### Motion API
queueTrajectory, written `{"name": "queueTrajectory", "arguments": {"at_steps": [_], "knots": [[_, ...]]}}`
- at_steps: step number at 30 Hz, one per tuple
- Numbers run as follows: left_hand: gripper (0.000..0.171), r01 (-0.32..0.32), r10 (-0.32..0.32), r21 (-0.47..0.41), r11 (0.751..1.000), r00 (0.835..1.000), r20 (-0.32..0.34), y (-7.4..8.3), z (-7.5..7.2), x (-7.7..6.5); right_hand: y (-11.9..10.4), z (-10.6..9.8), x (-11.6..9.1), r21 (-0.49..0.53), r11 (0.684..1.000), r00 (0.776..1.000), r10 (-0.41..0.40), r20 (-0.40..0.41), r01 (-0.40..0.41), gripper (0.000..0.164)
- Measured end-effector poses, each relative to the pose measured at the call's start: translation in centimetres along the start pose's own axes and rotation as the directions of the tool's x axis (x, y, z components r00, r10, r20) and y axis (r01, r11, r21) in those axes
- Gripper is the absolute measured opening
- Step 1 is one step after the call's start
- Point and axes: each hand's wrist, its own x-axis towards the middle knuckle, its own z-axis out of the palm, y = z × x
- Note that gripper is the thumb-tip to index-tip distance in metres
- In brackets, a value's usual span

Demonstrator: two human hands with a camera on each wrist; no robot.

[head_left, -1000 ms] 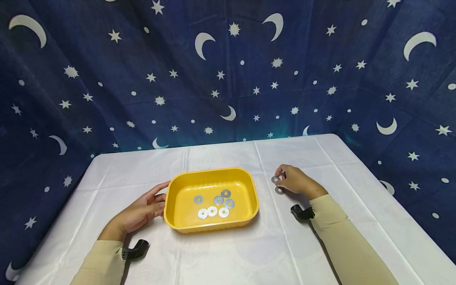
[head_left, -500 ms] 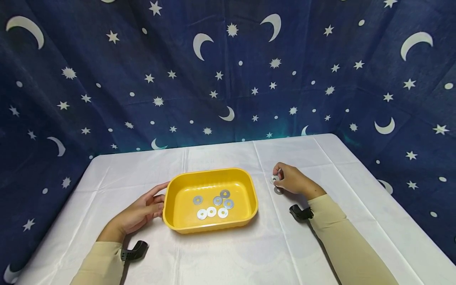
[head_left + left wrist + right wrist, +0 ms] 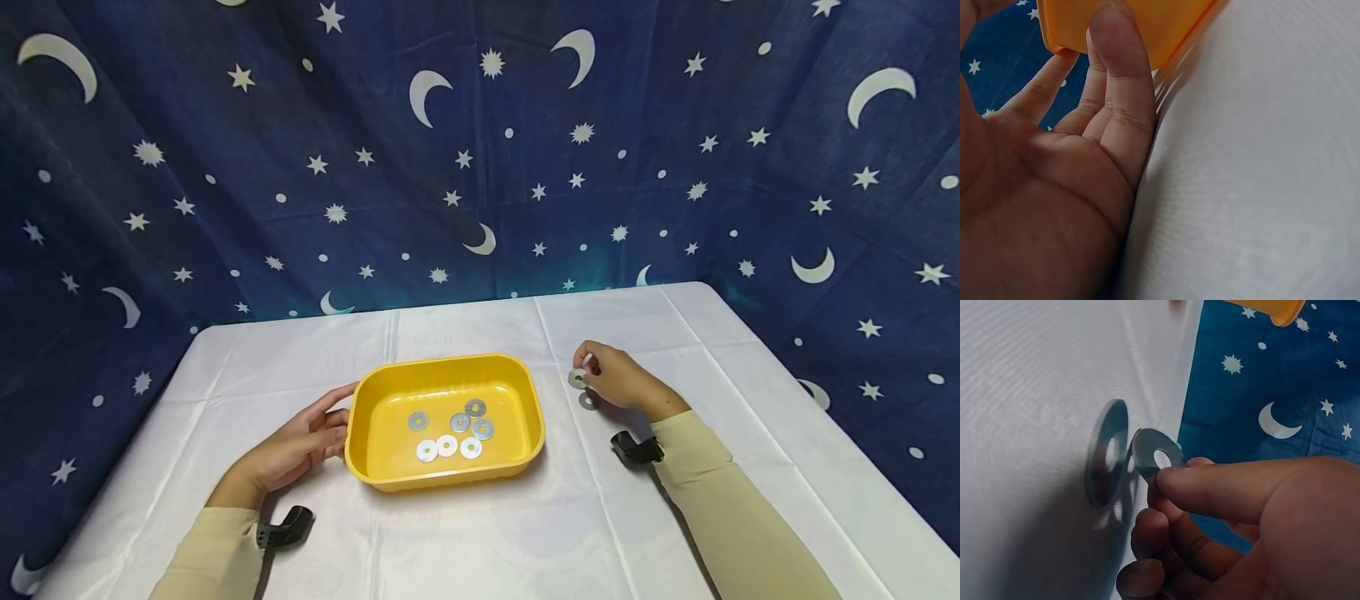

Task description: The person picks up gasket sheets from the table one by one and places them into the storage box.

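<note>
My right hand [image 3: 621, 385] pinches a flat metal washer [image 3: 1147, 450] between thumb and fingers; the washer is tilted up off the white cloth in the right wrist view. A second washer [image 3: 1109, 456] lies flat on the cloth close beside it, just below the fingers in the head view. My left hand [image 3: 294, 448] rests at the left end of a yellow plastic tray [image 3: 442, 362], its extended fingers [image 3: 1041, 87] touching the outer wall. Several washers [image 3: 471, 447] lie loose on the tray's floor, mostly toward its middle and right.
A white cloth [image 3: 495, 542] with fold lines covers the table. Behind and at both sides hangs a dark blue curtain [image 3: 480, 183] with moons and stars. Black camera mounts [image 3: 637, 448] sit on both wrists.
My right hand has lifted the washer's edge from the cloth and tilted it in its pinch. The left hand and the tray have stayed in place.
</note>
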Motion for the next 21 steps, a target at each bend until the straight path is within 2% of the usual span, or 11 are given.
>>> {"name": "queueTrajectory", "arguments": {"at_steps": [11, 21], "knots": [[0.071, 0.001, -0.001, 0.002, 1.0, 1.0, 0.002, 0.1, 0.0, 0.0, -1.1, -0.4, -0.3, 0.034, 0.999, 1.0, 0.014, 0.0, -0.014, 0.013], [0.071, 0.008, -0.008, 0.001, 1.0, 1.0, -0.006, 0.2, 0.2, -0.1, -2.1, -0.6, -0.9, 0.024, 0.996, 0.994, -0.086, -0.062, 0.088, 0.011]]}}
